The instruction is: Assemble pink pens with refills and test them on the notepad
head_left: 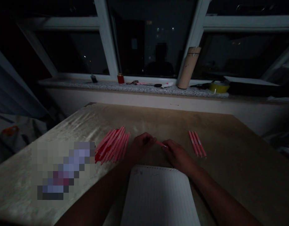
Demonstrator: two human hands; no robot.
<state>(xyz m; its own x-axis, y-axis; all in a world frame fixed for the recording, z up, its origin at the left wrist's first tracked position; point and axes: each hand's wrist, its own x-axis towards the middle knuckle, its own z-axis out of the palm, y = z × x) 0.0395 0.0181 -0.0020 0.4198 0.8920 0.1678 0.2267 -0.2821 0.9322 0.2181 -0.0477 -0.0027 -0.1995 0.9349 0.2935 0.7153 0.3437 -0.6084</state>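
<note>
Between my two hands lies a slim pink pen (160,143), slanting down to the right. My left hand (144,141) is closed, its fingertips pinching the far left end. The right end, with a small whitish mark, is gripped by my right hand (174,153), partly hiding it. To the left of my left hand is a loose pile of many similar pink pens (115,144), on something red that shows through. Three more pink pens (197,144) lie side by side to the right of my right hand. An open lined notepad (160,194) rests below both hands.
The tabletop (158,117) is brownish. At its left lies a blurred-out object (69,169). On the window sill (107,87) stand a tall tan cylinder (189,67), a small red jar (120,78), a yellow tape roll (219,87) and a dark box (250,86). The room is dim.
</note>
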